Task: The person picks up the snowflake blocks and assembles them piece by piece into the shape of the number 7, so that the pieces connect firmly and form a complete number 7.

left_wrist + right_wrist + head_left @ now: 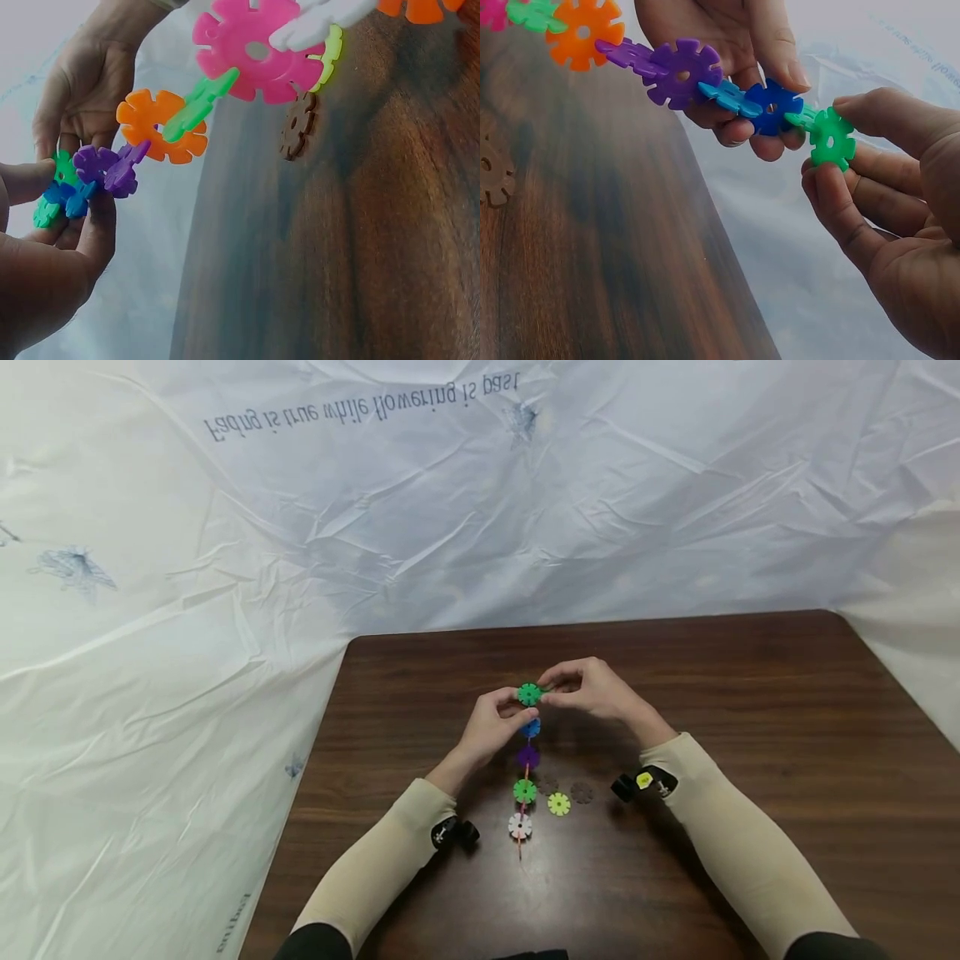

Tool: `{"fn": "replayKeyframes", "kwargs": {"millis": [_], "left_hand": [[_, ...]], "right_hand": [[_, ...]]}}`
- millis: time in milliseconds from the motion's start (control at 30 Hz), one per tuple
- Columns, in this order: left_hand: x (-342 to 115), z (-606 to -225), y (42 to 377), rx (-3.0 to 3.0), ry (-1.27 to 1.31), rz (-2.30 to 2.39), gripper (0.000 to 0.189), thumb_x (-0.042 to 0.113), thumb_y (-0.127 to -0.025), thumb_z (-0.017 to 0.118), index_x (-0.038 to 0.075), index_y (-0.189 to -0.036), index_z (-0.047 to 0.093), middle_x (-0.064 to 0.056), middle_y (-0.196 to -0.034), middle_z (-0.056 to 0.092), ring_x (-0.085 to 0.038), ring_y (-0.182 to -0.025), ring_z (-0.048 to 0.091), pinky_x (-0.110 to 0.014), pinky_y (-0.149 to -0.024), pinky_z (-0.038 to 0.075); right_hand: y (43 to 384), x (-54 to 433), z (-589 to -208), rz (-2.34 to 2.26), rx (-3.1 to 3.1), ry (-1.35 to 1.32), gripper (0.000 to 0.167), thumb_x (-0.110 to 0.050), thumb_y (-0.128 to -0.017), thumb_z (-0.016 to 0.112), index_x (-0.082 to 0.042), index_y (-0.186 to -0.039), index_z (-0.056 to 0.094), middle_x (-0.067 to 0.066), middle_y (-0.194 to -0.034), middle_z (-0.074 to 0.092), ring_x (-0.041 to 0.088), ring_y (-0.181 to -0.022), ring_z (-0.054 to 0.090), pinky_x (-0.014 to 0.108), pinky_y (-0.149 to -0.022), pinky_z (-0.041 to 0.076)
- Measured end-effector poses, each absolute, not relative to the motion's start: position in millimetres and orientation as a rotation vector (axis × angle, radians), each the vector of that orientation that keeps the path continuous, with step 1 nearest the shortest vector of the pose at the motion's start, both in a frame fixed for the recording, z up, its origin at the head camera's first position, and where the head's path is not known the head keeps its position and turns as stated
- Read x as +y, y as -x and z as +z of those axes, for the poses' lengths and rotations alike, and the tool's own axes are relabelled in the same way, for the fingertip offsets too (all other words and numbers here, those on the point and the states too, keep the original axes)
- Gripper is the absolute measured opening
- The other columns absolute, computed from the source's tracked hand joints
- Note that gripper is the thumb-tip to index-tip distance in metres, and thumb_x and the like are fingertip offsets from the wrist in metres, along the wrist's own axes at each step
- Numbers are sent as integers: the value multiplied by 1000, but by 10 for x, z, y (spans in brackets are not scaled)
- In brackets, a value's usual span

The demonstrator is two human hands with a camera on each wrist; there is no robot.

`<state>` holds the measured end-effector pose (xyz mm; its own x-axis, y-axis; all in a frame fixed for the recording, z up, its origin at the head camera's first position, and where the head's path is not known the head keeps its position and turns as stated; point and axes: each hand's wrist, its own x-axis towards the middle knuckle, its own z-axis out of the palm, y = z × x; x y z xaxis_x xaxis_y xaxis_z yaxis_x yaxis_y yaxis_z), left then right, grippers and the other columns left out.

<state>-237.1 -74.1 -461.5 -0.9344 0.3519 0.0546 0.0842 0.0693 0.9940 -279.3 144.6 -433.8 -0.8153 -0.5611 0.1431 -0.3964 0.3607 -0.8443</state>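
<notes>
A chain of notched plastic snowflake discs, slotted edge to edge, runs up the middle of the table. My left hand [489,727] pinches it near its far end, thumb by the dark blue disc [774,107] and fingers behind. With thumb and fingertips, my right hand [588,687] grips the green end disc [831,139], which joins another green piece beside the blue one. Toward me follow purple [684,75], orange [161,126], light green [525,791], pink [259,49] and white [520,826] discs. An orange disc [420,9] stands at the near end.
Right of the chain, a loose yellow disc [558,804] and a brown disc [581,792] lie on the dark wooden table [420,877], with another brown disc [549,786] close to the chain. A pale printed sheet [450,527] hangs behind the table's far edge.
</notes>
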Motion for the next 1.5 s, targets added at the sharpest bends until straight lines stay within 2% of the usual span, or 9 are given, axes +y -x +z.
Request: {"fn": "replayKeyframes", "kwargs": {"millis": [200,367,567,867,1000,1200,1300,1500], "left_hand": [[-740,-4623,2389,2145,-427,1977,25,9,-93,67,-2,-115,64,-16,-113,64,-24,-102,67,-33,-84,56],[-735,-4595,2386,2133,-378,2013,21,9,-93,66,-3,-110,64,-13,-109,63,-36,-104,66,-32,-81,57],[-743,-4602,2395,2111,-346,2050,19,7,-93,65,-5,-108,63,-11,-106,62,-49,-110,59,-31,-80,57],[-771,-4643,2428,2103,-260,2080,24,7,-92,66,-5,-112,60,-5,-97,62,-42,-107,62,-27,-79,55],[-785,-4634,2424,2097,-231,2081,28,7,-93,66,-3,-118,58,-4,-96,62,-39,-104,64,-25,-78,55],[-791,-4628,2411,2063,-225,2113,31,4,-92,65,-4,-122,57,-4,-98,62,-45,-108,61,-25,-77,54],[-790,-4646,2411,2049,-222,2128,30,3,-92,64,-4,-121,58,-8,-101,63,-47,-109,60,-25,-77,54],[-796,-4674,2423,2000,-246,2154,26,2,-94,61,-5,-118,59,-33,-116,60,-49,-105,60,-28,-78,56]], "right_hand": [[2777,1446,-4340,-1471,2434,861,29,-24,-90,72,-9,-114,69,8,-104,70,21,-92,67,32,-78,56],[2734,1453,-4323,-1464,2446,877,30,-26,-91,71,-9,-116,68,7,-108,69,19,-97,66,34,-80,56],[2687,1498,-4351,-1430,2461,889,33,-28,-92,69,-10,-120,65,6,-108,68,19,-95,65,40,-79,55],[2599,1547,-4467,-1353,2501,938,36,-29,-93,68,-9,-122,63,12,-108,68,18,-92,65,42,-78,55],[2575,1542,-4521,-1341,2510,948,38,-26,-92,69,-5,-123,62,10,-105,69,17,-90,65,37,-76,56],[2519,1519,-4592,-1271,2502,963,37,-27,-91,70,-8,-123,62,14,-108,69,15,-91,65,30,-78,56],[2489,1500,-4622,-1227,2503,983,38,-26,-91,70,-6,-123,63,14,-108,69,14,-90,65,32,-78,56],[2448,1449,-4658,-1123,2530,1068,39,-24,-90,72,-3,-121,64,10,-105,70,12,-86,66,30,-75,56]]}}
